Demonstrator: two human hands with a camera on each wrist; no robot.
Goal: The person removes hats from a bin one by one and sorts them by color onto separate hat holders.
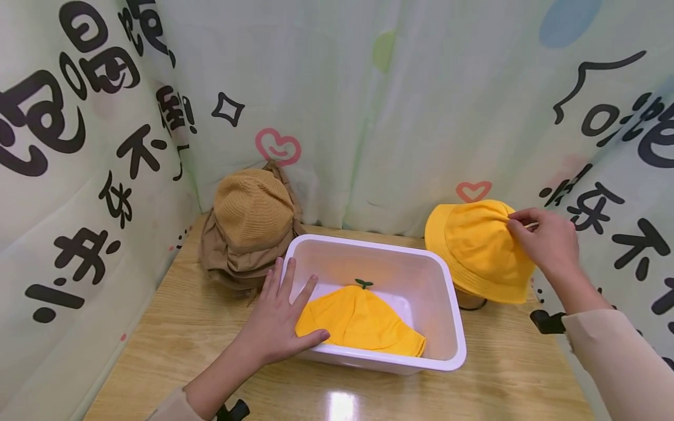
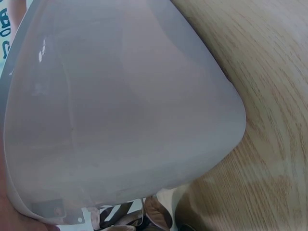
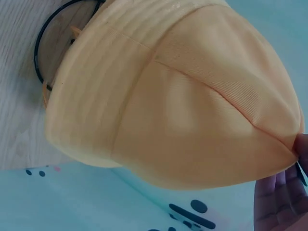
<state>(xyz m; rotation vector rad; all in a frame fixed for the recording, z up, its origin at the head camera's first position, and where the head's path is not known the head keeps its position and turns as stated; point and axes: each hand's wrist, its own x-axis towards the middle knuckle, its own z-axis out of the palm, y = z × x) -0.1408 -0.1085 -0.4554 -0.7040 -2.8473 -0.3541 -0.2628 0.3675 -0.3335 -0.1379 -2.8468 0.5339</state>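
My right hand [image 1: 550,240] pinches the crown of a yellow bucket hat [image 1: 468,251] at the right of the table. In the right wrist view its fingers [image 3: 279,197] are at the crown's tip, and the yellow hat [image 3: 192,120] hangs brim to the left. A white plastic bin [image 1: 455,345] stands in the middle, with another yellow hat [image 1: 363,321] inside that bears a small green sprout [image 1: 364,284]. Spread fingers of my left hand [image 1: 279,318] rest at the bin's left rim. The left wrist view is mostly filled by the bin's outer wall [image 2: 125,106].
Left of the bin, a tan knitted hat [image 1: 255,204] sits on brown fabric hats [image 1: 226,263]. A black cord loop [image 3: 37,55] shows under the right yellow hat's brim. Printed curtains [image 1: 326,70] enclose the wooden table [image 1: 174,333] behind and at both sides.
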